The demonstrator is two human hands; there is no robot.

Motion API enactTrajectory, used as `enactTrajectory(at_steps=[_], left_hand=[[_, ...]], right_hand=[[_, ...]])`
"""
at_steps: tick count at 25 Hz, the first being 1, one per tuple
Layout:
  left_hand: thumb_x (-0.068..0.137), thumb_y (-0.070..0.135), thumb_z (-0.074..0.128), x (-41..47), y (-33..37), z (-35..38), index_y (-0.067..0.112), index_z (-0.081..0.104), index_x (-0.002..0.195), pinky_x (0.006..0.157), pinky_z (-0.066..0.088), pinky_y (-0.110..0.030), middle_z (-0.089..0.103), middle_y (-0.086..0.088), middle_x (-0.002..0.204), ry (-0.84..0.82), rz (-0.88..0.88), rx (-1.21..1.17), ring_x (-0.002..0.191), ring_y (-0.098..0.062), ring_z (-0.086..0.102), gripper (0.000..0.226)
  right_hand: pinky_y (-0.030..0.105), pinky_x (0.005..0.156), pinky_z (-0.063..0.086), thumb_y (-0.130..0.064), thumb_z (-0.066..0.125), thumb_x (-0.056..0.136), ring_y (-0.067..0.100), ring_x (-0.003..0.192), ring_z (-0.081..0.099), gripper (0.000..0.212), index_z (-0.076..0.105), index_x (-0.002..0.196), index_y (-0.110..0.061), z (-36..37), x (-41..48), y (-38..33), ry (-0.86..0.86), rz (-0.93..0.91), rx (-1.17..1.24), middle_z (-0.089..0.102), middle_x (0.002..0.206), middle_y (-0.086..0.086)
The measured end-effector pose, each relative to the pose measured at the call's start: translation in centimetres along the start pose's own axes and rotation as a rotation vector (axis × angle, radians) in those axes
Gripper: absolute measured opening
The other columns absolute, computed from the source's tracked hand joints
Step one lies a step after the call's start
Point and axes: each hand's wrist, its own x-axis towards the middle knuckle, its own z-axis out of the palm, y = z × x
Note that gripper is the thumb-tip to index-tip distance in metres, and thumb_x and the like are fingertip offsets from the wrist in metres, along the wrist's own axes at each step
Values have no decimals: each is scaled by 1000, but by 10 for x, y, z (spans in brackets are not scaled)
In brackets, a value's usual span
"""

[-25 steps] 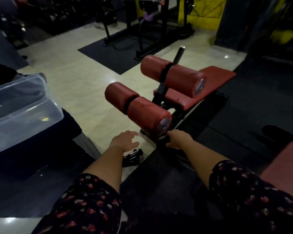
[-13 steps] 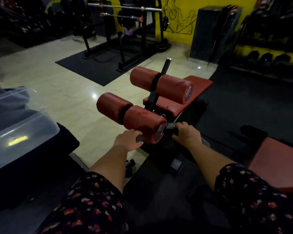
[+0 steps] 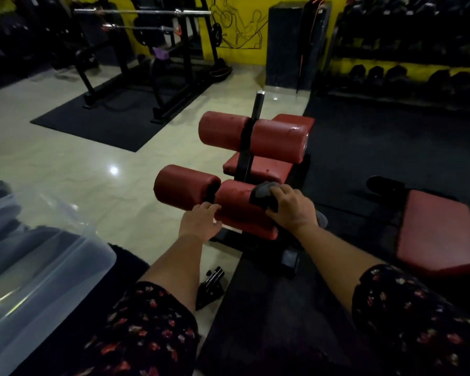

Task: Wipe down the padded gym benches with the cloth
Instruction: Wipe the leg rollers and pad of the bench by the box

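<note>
A red padded sit-up bench (image 3: 258, 169) stands in the middle of the floor, with two pairs of red foam rollers on a black post. My right hand (image 3: 291, 207) holds a dark grey cloth (image 3: 263, 195) pressed on top of the near right roller (image 3: 239, 204). My left hand (image 3: 198, 221) touches the same roller's left end, near the black post, fingers lightly bent. The near left roller (image 3: 185, 187) and the upper rollers (image 3: 277, 143) are untouched. A second red bench pad (image 3: 437, 234) lies at the right.
A clear plastic tub (image 3: 46, 267) sits at the lower left. A small black metal part (image 3: 213, 280) lies on the pale tile floor below the bench. Squat racks with barbells (image 3: 147, 50) stand at the back on a black mat. Dumbbell racks (image 3: 407, 74) line the right wall.
Both hands rose from the bench's base up to the near right roller. The right hand now presses the cloth on top of it. The view tilted upward and moved closer.
</note>
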Motion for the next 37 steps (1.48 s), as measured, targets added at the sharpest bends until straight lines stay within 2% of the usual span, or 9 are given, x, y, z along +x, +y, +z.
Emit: enactTrajectory(at_steps=[5,7,9,13,17,22,27,34,37], left_hand=[[99,30,45,48,-5,0,26,43,145,99,44,-41,39,3,152,39,-5,34,126,-24,50,45],[100,28,44,69,-10,-1,26,40,147,103,42,-41,30,5,158,25,-18,1,133,-24,45,47],[100,27,43,83,-14,1,25,34,151,107,39,-41,26,5,161,22,-14,-17,138,-24,40,51],[104,19,34,96,-22,12,23,18,157,119,24,-38,20,1,163,26,-11,5,148,-20,23,56],[106,25,30,119,-32,15,24,24,156,123,14,-41,24,-1,162,18,21,38,150,-21,19,50],[105,32,32,155,-52,20,33,35,150,123,10,-42,23,4,162,-84,134,128,150,-19,16,45],[103,36,36,169,-66,22,28,41,147,120,17,-39,39,2,155,-33,231,58,146,-18,30,45],[91,40,26,166,-78,38,13,59,135,116,24,-46,55,-7,142,181,238,-47,135,-27,48,61],[88,40,27,168,-76,35,14,65,128,110,34,-44,64,-8,130,206,240,-100,126,-27,57,61]], right_hand=[[42,78,51,-43,64,86,33,111,55,58,46,138,-23,-2,39,5,94,270,228,49,133,4],[43,79,52,-43,64,86,33,112,54,59,44,140,-27,-2,58,16,65,233,183,48,133,4],[44,82,51,-41,63,86,33,115,50,62,40,143,-32,4,76,35,-40,199,154,44,136,4],[47,107,38,-39,56,91,41,126,41,65,29,149,-34,29,104,69,-435,216,334,30,147,11],[43,112,33,-51,70,82,37,134,35,87,20,151,-35,31,109,78,-572,154,460,23,150,12],[35,103,41,-41,75,81,29,125,50,75,39,146,-27,34,115,77,-480,232,576,50,137,12],[32,99,43,-31,71,85,26,118,53,67,41,145,-30,24,109,66,-461,207,466,48,122,2],[43,98,46,-34,71,81,27,124,42,73,36,143,-49,32,54,42,-236,48,221,34,149,-1],[45,75,56,-32,82,67,33,107,53,83,44,139,-43,38,19,28,-110,-40,102,41,145,7]])
